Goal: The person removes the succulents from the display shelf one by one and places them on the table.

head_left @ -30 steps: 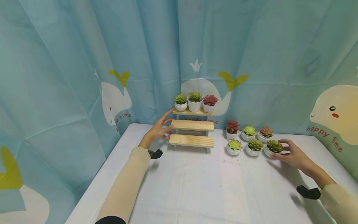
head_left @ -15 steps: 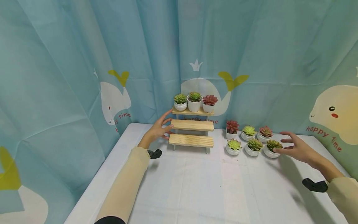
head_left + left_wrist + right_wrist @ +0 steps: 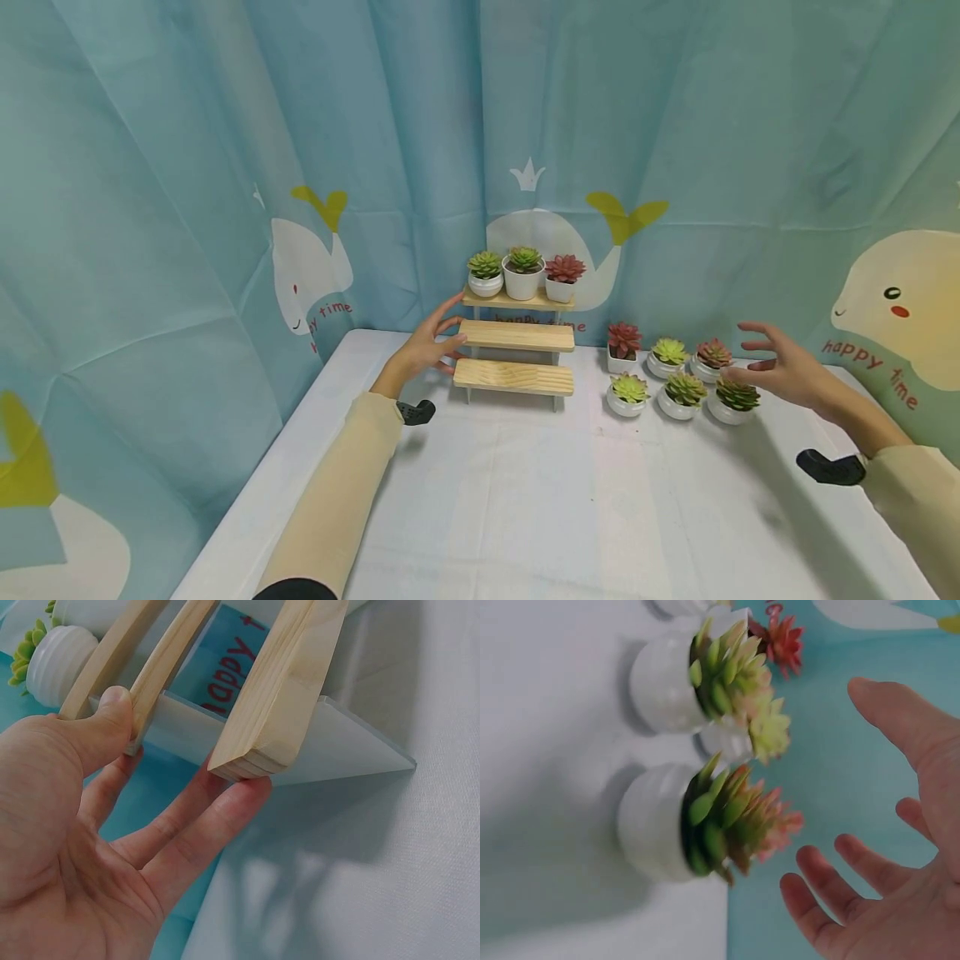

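Note:
My left hand point(image 3: 427, 348) touches the left side of a three-step wooden plant stand point(image 3: 517, 335), fingers spread and fairly straight. In the left wrist view, its thumb point(image 3: 112, 712) lies at the end of the middle board, and fingertips meet the end of the lowest board point(image 3: 277, 697). My right hand point(image 3: 787, 371) hovers, fingers parted and holding nothing, above and behind a green potted succulent point(image 3: 735, 400). The right wrist view shows that same succulent point(image 3: 712, 817) in its round white pot, apart from the fingers.
Three potted succulents point(image 3: 522, 273) stand on the top board. Several more, including a red one point(image 3: 623, 343) in a square pot and a lime-green one point(image 3: 627, 392), stand in two rows on the white table point(image 3: 555, 500). A blue curtain point(image 3: 420, 125) hangs behind.
My right hand has let go of the front right succulent and risen back from it, away from its pot. My left hand stays against the stand.

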The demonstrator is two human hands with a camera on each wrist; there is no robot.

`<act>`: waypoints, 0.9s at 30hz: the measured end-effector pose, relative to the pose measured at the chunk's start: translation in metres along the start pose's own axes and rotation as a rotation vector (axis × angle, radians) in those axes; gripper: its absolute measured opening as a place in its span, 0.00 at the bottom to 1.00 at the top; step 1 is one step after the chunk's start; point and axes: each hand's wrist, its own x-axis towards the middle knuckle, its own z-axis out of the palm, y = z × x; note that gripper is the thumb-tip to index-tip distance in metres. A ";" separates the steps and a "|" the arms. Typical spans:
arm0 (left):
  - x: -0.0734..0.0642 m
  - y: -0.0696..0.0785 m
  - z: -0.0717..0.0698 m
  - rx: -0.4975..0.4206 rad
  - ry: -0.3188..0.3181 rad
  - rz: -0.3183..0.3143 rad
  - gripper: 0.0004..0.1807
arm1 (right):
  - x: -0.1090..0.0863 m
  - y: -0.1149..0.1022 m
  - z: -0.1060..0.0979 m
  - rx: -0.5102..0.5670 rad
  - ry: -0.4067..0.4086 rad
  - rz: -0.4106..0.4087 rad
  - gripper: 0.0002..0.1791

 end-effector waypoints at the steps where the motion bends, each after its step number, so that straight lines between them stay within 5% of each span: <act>1: 0.000 0.000 0.000 0.001 0.001 -0.001 0.43 | 0.002 -0.004 0.000 0.001 0.007 -0.003 0.51; 27: 0.000 -0.002 -0.001 0.019 0.011 -0.001 0.42 | 0.064 -0.095 0.026 0.075 0.027 -0.135 0.53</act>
